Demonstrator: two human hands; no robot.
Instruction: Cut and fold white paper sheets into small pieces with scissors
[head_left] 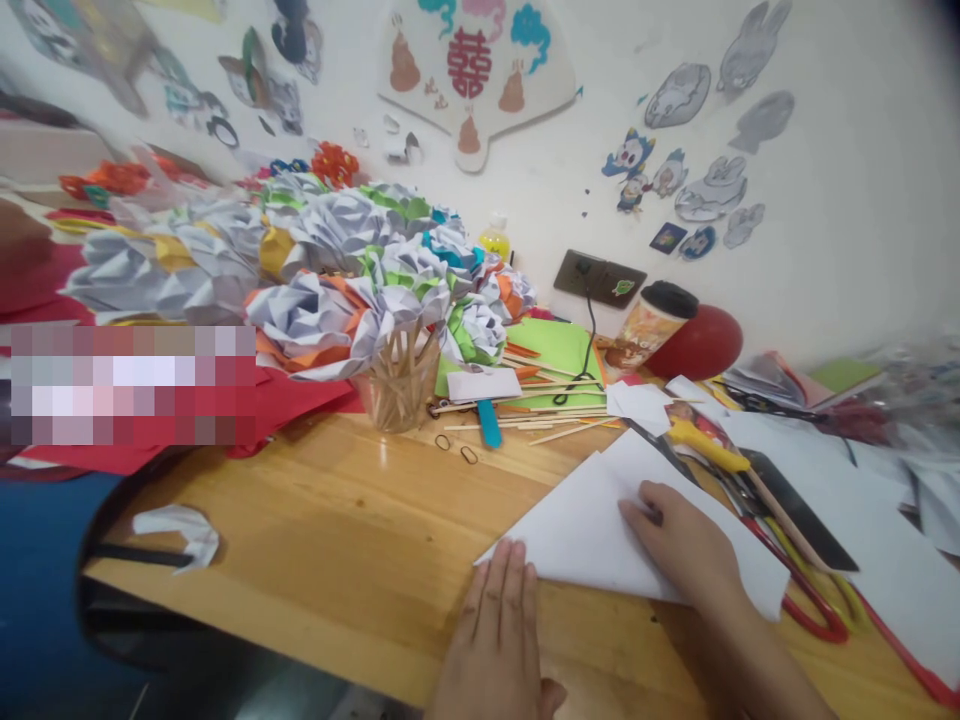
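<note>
In the head view, a clear cup of thin wooden sticks (397, 390) stands on the wooden table (322, 560), and a folded sheet of white paper (585, 530) lies to the right of that cup and nearer to the person. The left hand (495, 605), nearer than the cup and slightly to its right, is laid flat with its fingers together, the fingertips resting on the paper's left corner; it grasps nothing. The right hand (682, 540), farther to the cup's right, is partly curled over the paper, thumb and forefinger close together; whether they pinch a fold cannot be told. Behind the cup and to its left, white paper flowers (337, 225) are massed, with red paper (292, 405) just left of the cup. Two small dark bands (455, 449) and a blue strip (490, 425) lie just to the cup's right, near loose sticks (570, 430). Well to the cup's right are a yellow handle (705, 443), a dark flat slab (802, 510) and a drink cup with a black lid (652, 325).
</note>
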